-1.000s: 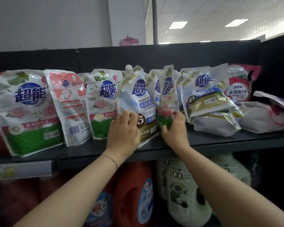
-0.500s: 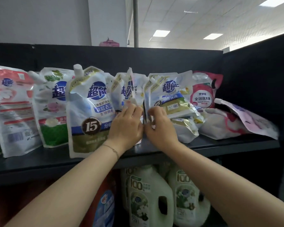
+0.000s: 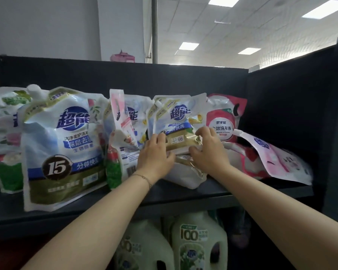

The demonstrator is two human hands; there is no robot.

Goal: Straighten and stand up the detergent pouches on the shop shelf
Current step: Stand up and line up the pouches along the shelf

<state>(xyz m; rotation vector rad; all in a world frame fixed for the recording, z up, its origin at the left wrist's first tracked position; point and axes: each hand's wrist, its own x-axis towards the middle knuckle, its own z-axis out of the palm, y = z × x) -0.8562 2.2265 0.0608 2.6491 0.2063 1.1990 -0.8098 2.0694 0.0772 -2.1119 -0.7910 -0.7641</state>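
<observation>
Detergent pouches line a black shop shelf (image 3: 183,195). Both hands are on a slumped blue, white and gold pouch (image 3: 179,123) at the middle. My left hand (image 3: 154,154) grips its left edge and my right hand (image 3: 209,151) grips its right side, fingers curled over the gold band. Under it a white and gold pouch (image 3: 185,172) lies flat. A large pouch marked 15 (image 3: 62,145) stands at the left, and a thin pouch (image 3: 119,137) stands edge-on beside it. A red pouch (image 3: 222,121) leans at the back right. A pink pouch (image 3: 277,158) lies tipped over at the right.
A black side panel (image 3: 293,106) closes the shelf at the right and a black back panel (image 3: 105,75) runs behind the pouches. Pale green detergent jugs (image 3: 199,244) stand on the shelf below. More green-bottomed pouches (image 3: 6,141) stand at the far left.
Both hands have moved right, from the thin edge-on pouch to the slumped blue and gold pouch, and now grip it at both sides. The view has shifted right and closer.
</observation>
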